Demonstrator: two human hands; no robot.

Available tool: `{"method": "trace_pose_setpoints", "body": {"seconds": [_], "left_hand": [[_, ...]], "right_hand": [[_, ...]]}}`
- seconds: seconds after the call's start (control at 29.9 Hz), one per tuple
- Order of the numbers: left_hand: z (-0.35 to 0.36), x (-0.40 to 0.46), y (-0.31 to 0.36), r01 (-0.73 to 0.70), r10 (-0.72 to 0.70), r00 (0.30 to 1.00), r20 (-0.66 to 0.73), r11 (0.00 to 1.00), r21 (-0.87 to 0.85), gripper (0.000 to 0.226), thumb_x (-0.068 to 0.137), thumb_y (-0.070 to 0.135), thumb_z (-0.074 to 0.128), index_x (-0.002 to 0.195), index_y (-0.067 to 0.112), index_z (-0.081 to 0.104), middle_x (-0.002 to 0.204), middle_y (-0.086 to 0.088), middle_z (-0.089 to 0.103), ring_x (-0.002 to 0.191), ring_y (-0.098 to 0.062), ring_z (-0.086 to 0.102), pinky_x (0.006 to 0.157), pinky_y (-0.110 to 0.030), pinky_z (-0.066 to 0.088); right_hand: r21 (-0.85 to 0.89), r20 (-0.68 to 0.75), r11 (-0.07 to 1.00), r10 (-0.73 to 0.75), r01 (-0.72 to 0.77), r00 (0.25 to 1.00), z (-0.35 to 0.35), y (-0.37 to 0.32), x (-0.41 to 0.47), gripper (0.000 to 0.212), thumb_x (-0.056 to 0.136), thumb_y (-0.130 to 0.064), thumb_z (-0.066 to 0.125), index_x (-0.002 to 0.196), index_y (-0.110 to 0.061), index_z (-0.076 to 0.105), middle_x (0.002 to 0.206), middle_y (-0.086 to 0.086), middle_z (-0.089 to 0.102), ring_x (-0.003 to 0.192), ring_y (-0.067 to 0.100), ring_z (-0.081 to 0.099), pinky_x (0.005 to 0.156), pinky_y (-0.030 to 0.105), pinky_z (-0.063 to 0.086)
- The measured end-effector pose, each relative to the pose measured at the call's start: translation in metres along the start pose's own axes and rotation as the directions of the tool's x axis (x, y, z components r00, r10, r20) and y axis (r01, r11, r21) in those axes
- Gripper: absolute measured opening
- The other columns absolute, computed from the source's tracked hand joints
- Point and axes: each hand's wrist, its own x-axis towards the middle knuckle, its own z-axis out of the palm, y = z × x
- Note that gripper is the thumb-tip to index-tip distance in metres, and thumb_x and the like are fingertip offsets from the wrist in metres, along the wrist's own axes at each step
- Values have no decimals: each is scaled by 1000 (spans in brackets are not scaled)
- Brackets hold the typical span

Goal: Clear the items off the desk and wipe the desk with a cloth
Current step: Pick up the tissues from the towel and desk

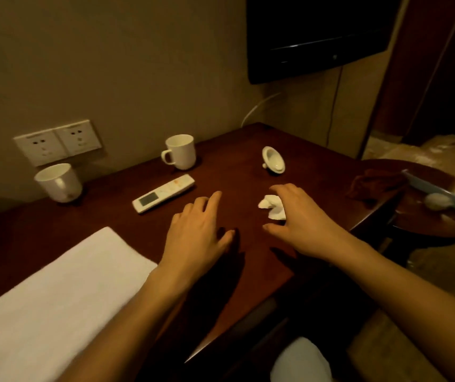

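Your desk [237, 161] carries a crumpled tissue [272, 206] near its right side, and your right hand [301, 221] is spread over it, fingers loosely arched and thumb out toward you; the fingers lie at the tissue's edge, but you grasp nothing yet. Your left hand [196, 238] lies just beside it to the left, flat and relaxed with fingers straight, holding nothing, its fingertips pointing toward the remote [163, 193]. The remote lies face up and slanted, between the hands and the wall. Behind it stands a mug [180, 151] with its handle to the left, and farther left, near the wall sockets [58, 142], a second mug [58, 182]. A small white lid [273, 160] lies tilted on the desk's far right part. A white towel [55, 299] covers the near left corner. Past the right edge, a dark red cloth [372, 183] is bunched on a round side table [427, 227]. A dark screen [317, 34] hangs above.
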Motion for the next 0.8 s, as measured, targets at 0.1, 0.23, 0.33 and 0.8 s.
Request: {"method": "trace_pose_setpoints", "body": {"seconds": [0.1, 0.23, 0.33, 0.8], "left_hand": [[25, 28, 22, -73, 73, 997, 20, 997, 13, 78, 87, 51, 55, 149, 24, 18, 144, -3, 39, 126, -22, 43, 99, -39, 40], [59, 62, 42, -156, 156, 987, 27, 988, 9, 65, 89, 50, 51, 144, 24, 27, 137, -3, 45, 119, -24, 48, 92, -38, 42], [80, 83, 49, -203, 203, 978, 41, 979, -3, 56, 91, 46, 49, 140, 23, 34, 134, -3, 47, 115, -23, 48, 90, -36, 43], [86, 103, 53, -306, 304, 945, 123, 952, -5, 28, 91, 30, 46, 116, 17, 50, 101, -4, 56, 90, -27, 57, 70, -37, 38]], "right_hand": [[2, -21, 1000, 29, -29, 999, 2, 28, 8, 73, 82, -35, 71, 142, -13, 35, 140, 5, 41, 129, 23, 39, 102, 35, 39], [4, -9, 997, 81, -81, 997, 6, 59, 23, 72, 81, -36, 70, 140, -13, 36, 136, 5, 43, 123, 22, 41, 99, 35, 40], [-13, 6, 994, 109, -108, 994, 11, 73, 32, 72, 82, -35, 70, 141, -13, 35, 137, 5, 43, 125, 23, 41, 101, 37, 40], [52, -17, 993, 106, -105, 994, 30, 84, 56, 12, 89, -16, 58, 97, -22, 64, 74, -4, 62, 63, 9, 56, 56, 26, 39]]}}
